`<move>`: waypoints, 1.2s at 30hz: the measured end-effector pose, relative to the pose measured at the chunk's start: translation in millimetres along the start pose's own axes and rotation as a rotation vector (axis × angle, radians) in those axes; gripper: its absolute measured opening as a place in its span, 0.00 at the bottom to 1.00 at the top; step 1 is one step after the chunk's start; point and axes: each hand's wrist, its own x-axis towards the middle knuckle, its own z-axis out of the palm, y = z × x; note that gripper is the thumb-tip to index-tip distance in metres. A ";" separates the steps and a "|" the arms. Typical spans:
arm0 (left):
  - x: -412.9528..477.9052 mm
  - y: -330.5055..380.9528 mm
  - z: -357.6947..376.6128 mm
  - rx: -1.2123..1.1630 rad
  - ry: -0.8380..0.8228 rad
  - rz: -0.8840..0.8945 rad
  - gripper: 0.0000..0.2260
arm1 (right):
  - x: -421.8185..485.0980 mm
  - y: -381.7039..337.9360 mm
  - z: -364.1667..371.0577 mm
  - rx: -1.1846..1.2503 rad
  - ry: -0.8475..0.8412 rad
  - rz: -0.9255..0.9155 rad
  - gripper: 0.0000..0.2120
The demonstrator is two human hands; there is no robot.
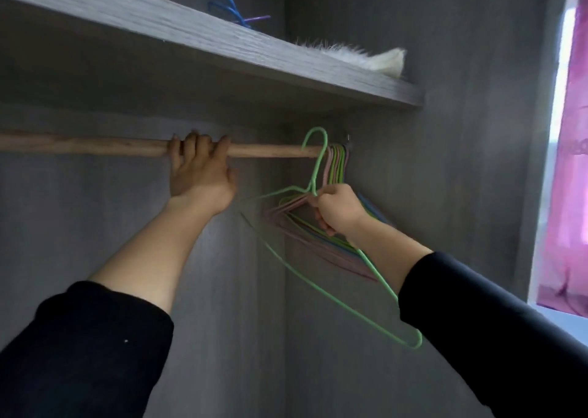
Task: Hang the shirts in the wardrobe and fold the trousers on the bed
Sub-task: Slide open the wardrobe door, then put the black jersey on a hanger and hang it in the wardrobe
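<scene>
Okay, green hanger [319, 169] sits centre-right of the frame, tilted, with its long bottom wire running down toward the lower right. Its hook loops up over the right end of the wooden rod [95, 145], the top of the hook clear above the rod; cannot tell if the tip touches the wood. Right hand [340, 210] grips the hanger just under the neck where the shoulders split, fingers curled round the wire. Just behind it, a bunch of pastel hangers [337, 163], pink, green and blue, hangs packed together at the far right end of the rod, against the wardrobe side wall [413, 195]. Left hand [199, 175] is at mid-frame with its fingers wrapped over the top of the rod, gripping it, well left of the hangers. Both forearms are bare, and black sleeves [79, 354] fill the lower corners. The rod runs in from the left edge of the frame. A grey shelf [222, 45] crosses the upper part of the frame above the rod, with blue hangers [222, 0] lying on it at top centre and a white furry item [375, 56] toward its right end. A pink curtain [572, 163] shows along the right edge. No shirts or trousers in view.
</scene>
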 end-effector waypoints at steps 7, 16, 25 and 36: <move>-92.5 57.0 6.3 -0.436 -0.030 0.028 0.22 | -86.1 38.1 -29.8 -0.067 0.006 0.207 0.14; -277.2 181.3 -0.6 -0.957 -0.278 -0.028 0.15 | -242.5 136.2 -104.1 -0.170 -0.021 0.342 0.16; -420.1 356.0 -44.5 -1.127 -0.649 0.096 0.16 | -411.9 217.8 -258.6 -0.302 -0.033 0.570 0.14; -546.8 649.8 -117.9 -1.101 -1.116 0.357 0.12 | -577.6 313.4 -478.9 -0.384 0.213 0.908 0.16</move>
